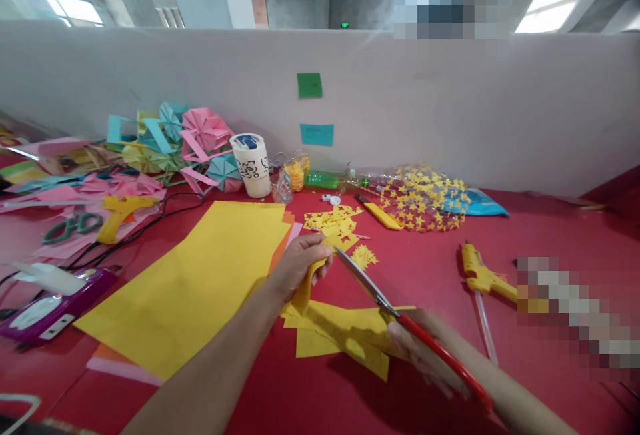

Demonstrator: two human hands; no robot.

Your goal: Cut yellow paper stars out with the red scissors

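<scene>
My left hand pinches a folded strip of yellow paper between thumb and fingers. In my right hand is a pair of scissors with red handles, its fingers partly hidden and blurred. The blade tips point up and left, right beside the paper edge at my left fingertips; whether they touch it I cannot tell. Several yellow paper pieces lie below both hands. Just beyond the blades are a small pile of cut yellow stars and paper scraps with star-shaped holes.
Large yellow sheets lie left of my forearm. Glue guns rest on both sides, the left one near green-handled scissors. A yellow cutter, a star-covered clear ball, a white cup and a purple power strip stand around.
</scene>
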